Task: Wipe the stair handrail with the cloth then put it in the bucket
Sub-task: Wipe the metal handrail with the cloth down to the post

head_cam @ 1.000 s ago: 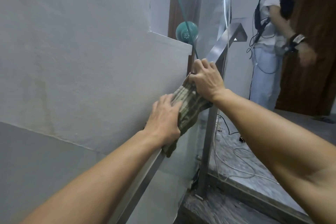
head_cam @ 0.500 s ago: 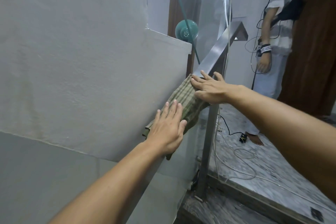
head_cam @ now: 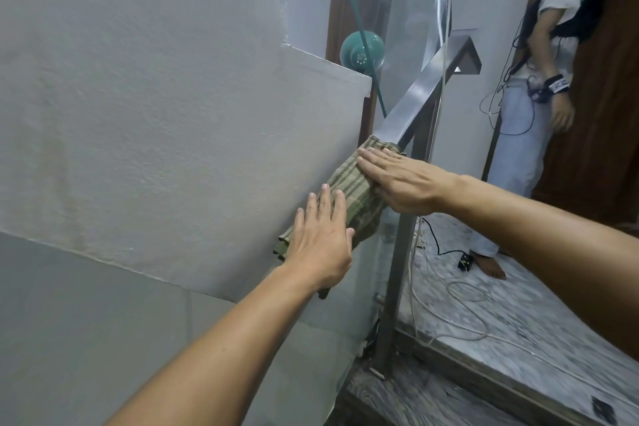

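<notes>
A green checked cloth (head_cam: 349, 188) is draped over the sloping steel handrail (head_cam: 420, 90). My left hand (head_cam: 320, 242) lies flat on the cloth's lower end with fingers straight and apart. My right hand (head_cam: 397, 180) rests flat, palm down, on the cloth's upper end. Neither hand has its fingers curled around the cloth. The rail below my left hand is hidden by my forearm. No bucket is in view.
A white wall (head_cam: 155, 114) runs close along the left of the rail. The steel post (head_cam: 397, 273) stands on a marble landing (head_cam: 501, 315) strewn with cables. Another person (head_cam: 539, 86) stands on the landing by a wooden door. A teal round object (head_cam: 361, 52) sits behind the glass.
Both hands have let go of their grip and opened flat onto the cloth. The cloth has spread out along the rail, and my right hand has slid slightly down.
</notes>
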Demonstrator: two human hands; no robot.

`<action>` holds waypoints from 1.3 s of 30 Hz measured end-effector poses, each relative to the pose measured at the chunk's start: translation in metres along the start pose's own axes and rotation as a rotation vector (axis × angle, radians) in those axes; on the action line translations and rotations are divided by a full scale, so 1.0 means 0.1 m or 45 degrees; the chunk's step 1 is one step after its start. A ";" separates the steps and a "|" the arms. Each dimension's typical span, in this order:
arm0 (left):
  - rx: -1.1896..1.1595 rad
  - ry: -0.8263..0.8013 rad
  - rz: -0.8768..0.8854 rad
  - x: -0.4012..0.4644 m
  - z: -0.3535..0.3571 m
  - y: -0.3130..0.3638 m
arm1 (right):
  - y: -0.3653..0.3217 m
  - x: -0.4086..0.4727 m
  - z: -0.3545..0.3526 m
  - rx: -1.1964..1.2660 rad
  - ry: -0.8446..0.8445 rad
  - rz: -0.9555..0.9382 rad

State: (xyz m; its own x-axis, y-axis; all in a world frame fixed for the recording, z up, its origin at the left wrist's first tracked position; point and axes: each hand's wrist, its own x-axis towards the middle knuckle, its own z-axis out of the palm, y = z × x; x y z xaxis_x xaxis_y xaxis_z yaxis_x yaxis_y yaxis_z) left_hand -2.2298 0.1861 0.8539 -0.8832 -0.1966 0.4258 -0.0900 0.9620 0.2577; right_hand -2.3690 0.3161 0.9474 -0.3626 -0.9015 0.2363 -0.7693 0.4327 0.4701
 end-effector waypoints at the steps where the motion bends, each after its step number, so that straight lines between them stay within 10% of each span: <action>1: -0.001 0.007 -0.007 0.00 0.01 0.00 | 0.00 0.01 0.00 0.018 -0.027 0.031; 39: 0.170 0.070 -0.400 -1.77 0.14 -0.42 | -1.15 -0.14 0.27 -0.032 0.333 -0.622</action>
State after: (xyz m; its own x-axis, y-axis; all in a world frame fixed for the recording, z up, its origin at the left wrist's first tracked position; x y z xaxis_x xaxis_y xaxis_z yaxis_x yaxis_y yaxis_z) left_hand -2.0758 0.1831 0.7554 -0.7772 -0.4936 0.3904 -0.4162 0.8685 0.2694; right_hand -2.2901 0.2785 0.8670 0.1785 -0.9659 0.1876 -0.8015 -0.0321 0.5971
